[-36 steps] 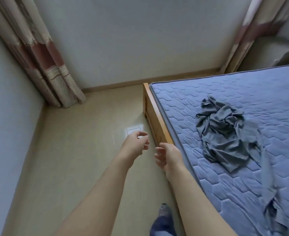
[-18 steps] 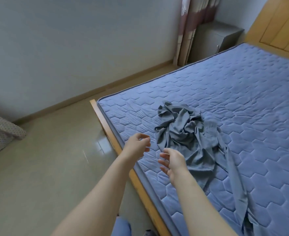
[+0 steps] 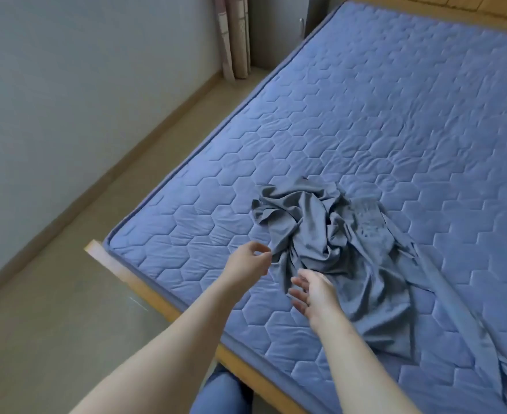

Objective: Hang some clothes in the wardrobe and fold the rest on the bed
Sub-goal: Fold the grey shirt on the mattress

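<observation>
- Our left forearm (image 3: 168, 348) stretches forward and to the right, bare.
- Our left hand (image 3: 250, 265) is loosely curled, thumb close to the fingertips, and holds nothing.
- Our right forearm (image 3: 359, 363) runs forward and slightly left, bare.
- Our right hand (image 3: 315, 294) is near the left one, fingers spread and relaxed, palm turned leftward.

Head view: crumpled grey garment (image 3: 335, 249) lies on the blue quilted mattress (image 3: 395, 115) near its corner, left hand (image 3: 250, 262) loosely curled and holding nothing just beside the garment's left edge, right hand (image 3: 315, 294) with relaxed fingers over its near edge, contact unclear, wooden bed frame (image 3: 144, 291) and beige floor (image 3: 52, 309) at left.
</observation>
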Action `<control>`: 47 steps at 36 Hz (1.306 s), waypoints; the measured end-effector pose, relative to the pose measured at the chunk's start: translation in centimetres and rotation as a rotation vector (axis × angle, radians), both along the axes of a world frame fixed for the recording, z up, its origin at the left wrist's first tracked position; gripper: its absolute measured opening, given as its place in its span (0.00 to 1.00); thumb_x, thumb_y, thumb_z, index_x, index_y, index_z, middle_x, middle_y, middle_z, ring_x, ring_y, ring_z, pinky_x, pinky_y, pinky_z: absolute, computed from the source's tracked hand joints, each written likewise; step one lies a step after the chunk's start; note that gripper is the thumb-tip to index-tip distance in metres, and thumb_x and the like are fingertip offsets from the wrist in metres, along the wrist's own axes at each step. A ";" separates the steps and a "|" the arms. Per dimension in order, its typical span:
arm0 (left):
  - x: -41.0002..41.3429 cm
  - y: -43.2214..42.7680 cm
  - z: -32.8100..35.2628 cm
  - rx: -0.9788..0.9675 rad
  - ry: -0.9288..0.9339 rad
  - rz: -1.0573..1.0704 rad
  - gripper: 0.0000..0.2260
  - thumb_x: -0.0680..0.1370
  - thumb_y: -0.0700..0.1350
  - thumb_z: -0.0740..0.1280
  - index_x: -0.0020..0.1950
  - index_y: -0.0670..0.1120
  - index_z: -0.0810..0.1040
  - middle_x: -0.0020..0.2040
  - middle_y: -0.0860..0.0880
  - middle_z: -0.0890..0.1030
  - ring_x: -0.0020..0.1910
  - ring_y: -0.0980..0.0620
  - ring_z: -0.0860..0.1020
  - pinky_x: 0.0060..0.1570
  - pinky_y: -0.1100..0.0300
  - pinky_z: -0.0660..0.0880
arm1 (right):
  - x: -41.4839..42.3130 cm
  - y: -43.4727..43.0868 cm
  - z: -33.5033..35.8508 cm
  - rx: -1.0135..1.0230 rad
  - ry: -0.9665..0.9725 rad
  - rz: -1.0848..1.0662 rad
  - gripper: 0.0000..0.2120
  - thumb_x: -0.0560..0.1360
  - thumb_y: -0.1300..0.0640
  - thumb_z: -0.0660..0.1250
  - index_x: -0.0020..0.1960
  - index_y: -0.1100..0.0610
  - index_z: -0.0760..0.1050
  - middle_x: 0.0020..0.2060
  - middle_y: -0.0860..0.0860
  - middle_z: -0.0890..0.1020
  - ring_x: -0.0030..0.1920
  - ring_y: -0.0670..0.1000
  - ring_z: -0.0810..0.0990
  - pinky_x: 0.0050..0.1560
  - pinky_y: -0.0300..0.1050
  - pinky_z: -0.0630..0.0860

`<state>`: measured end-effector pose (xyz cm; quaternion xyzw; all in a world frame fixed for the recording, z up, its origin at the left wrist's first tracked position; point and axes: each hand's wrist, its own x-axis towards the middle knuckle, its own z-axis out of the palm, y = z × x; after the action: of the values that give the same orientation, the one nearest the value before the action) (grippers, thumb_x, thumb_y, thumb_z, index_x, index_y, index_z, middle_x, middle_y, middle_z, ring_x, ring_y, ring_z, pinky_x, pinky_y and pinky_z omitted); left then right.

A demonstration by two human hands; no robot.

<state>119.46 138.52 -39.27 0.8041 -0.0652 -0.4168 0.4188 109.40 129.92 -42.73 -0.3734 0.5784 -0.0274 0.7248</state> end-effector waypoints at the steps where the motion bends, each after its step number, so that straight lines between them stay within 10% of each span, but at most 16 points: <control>1: 1.2 -0.2 -0.3 0.015 0.000 -0.027 0.06 0.77 0.43 0.62 0.42 0.52 0.73 0.39 0.49 0.78 0.38 0.50 0.76 0.35 0.62 0.69 | 0.9 -0.1 -0.1 0.003 0.004 -0.033 0.07 0.78 0.58 0.61 0.41 0.55 0.71 0.38 0.51 0.76 0.35 0.49 0.74 0.33 0.41 0.68; 22: 8.9 -8.0 -13.5 0.223 0.175 -0.199 0.05 0.78 0.40 0.62 0.54 0.45 0.73 0.41 0.48 0.77 0.35 0.52 0.75 0.35 0.61 0.69 | 1.5 -7.2 -11.8 -0.038 0.148 -0.259 0.03 0.77 0.61 0.60 0.46 0.57 0.71 0.38 0.51 0.73 0.33 0.49 0.70 0.31 0.40 0.66; 34: 11.1 -16.4 -22.6 0.230 0.015 0.067 0.38 0.73 0.49 0.71 0.76 0.48 0.52 0.74 0.45 0.59 0.69 0.42 0.65 0.66 0.48 0.66 | 5.5 -16.2 -18.1 -0.519 0.296 -0.076 0.27 0.74 0.61 0.65 0.71 0.50 0.64 0.62 0.51 0.67 0.56 0.48 0.70 0.54 0.41 0.66; 44: 11.8 -12.4 -27.8 0.325 -0.196 -0.696 0.23 0.73 0.34 0.62 0.66 0.50 0.73 0.61 0.46 0.76 0.62 0.46 0.72 0.47 0.63 0.64 | 4.9 -10.1 -21.3 -0.310 0.488 0.254 0.21 0.75 0.66 0.58 0.66 0.55 0.72 0.64 0.52 0.76 0.64 0.55 0.73 0.57 0.41 0.68; 47: 13.2 -11.1 -27.4 0.420 -0.199 -0.805 0.22 0.71 0.39 0.61 0.64 0.54 0.75 0.59 0.50 0.79 0.60 0.47 0.74 0.50 0.59 0.71 | 4.4 -9.3 -21.2 -0.280 0.499 0.404 0.11 0.74 0.64 0.58 0.44 0.49 0.72 0.49 0.52 0.80 0.48 0.56 0.74 0.46 0.42 0.69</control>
<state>132.66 127.43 -66.69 0.8184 -0.3260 -0.4712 0.0436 113.75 120.64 -63.95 -0.5712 0.6429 0.1299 0.4935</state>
